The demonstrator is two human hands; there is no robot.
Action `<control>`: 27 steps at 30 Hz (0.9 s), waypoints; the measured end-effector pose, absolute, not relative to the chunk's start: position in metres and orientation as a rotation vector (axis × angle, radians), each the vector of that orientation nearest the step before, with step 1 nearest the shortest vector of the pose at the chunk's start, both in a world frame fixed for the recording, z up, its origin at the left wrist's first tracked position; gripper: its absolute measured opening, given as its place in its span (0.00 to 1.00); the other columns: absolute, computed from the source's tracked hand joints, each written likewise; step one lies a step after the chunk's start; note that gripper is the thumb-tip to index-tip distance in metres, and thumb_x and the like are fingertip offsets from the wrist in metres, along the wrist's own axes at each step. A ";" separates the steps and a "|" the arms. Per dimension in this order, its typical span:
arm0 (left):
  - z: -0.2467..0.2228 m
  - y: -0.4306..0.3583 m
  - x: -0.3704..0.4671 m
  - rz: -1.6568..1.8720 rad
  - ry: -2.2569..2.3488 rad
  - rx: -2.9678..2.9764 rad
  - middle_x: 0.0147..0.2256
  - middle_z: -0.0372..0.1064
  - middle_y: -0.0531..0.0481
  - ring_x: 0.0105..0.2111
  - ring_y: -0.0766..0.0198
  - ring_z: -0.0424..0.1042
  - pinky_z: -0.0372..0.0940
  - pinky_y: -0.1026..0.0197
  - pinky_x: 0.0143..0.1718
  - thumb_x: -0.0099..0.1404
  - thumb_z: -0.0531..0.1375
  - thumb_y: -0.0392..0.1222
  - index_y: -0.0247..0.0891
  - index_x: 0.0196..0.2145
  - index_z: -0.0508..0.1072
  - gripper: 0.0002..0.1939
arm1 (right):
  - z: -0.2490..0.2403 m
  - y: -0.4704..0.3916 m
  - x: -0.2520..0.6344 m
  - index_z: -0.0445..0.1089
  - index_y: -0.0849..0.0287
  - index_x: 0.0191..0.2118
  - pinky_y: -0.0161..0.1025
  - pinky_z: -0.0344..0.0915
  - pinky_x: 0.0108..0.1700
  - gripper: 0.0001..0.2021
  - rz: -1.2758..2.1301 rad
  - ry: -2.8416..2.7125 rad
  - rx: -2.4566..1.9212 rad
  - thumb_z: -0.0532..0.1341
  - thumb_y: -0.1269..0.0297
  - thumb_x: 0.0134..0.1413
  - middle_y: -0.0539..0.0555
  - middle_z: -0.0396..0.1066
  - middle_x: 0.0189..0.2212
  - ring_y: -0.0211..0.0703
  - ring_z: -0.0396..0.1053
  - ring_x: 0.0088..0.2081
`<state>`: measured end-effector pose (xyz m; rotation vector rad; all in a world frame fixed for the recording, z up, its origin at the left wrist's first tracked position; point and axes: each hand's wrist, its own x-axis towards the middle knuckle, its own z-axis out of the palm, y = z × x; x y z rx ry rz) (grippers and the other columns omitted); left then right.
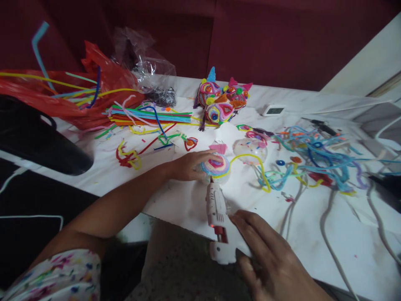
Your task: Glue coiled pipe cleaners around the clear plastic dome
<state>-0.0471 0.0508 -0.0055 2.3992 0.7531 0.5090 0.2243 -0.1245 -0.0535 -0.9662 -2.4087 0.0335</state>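
My right hand [269, 255] is wrapped round the handle of a white hot glue gun [217, 209], with a small red light glowing on its side. The nozzle points away from me and meets the near edge of a round piece [216, 165] coiled with pink, white and blue pipe cleaner. My left hand [191, 165] grips this piece from its left side, fingers over the top. A yellow pipe cleaner [250, 156] runs from the piece's edge and curves off to the right. Just behind lies a pink scrap [218, 148].
Finished colourful animal-face crafts [219, 110] stand at the back. Pipe cleaner bundles [153, 117] and a red plastic bag [103, 79] lie left, near a black container [40, 133]. A clear dome [250, 149], tangled blue pipe cleaners [319, 150] and a grey cable [328, 225] occupy the right.
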 end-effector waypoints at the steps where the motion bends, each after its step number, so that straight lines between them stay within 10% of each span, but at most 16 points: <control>1: -0.005 0.051 -0.047 0.506 0.755 2.398 0.58 0.55 0.43 0.61 0.56 0.50 0.49 0.53 0.59 0.53 0.56 0.32 0.38 0.52 0.59 0.27 | -0.054 -0.124 0.224 0.54 0.55 0.89 0.52 0.95 0.51 0.45 0.040 -2.401 -0.964 0.57 0.74 0.70 0.66 0.89 0.58 0.62 0.92 0.57; 8: -0.004 0.050 -0.047 0.496 0.775 2.403 0.58 0.55 0.42 0.61 0.55 0.49 0.50 0.53 0.59 0.52 0.56 0.32 0.37 0.52 0.59 0.28 | -0.058 -0.123 0.225 0.76 0.57 0.73 0.52 0.95 0.54 0.31 0.086 -2.384 -0.993 0.59 0.73 0.67 0.67 0.89 0.57 0.63 0.91 0.57; 27: -0.004 0.050 -0.047 0.490 0.784 2.408 0.56 0.57 0.43 0.61 0.56 0.51 0.51 0.53 0.58 0.54 0.56 0.37 0.38 0.52 0.59 0.26 | -0.046 -0.123 0.220 0.77 0.65 0.64 0.41 0.92 0.53 0.22 -0.130 -2.325 -0.946 0.58 0.74 0.69 0.66 0.89 0.51 0.53 0.93 0.51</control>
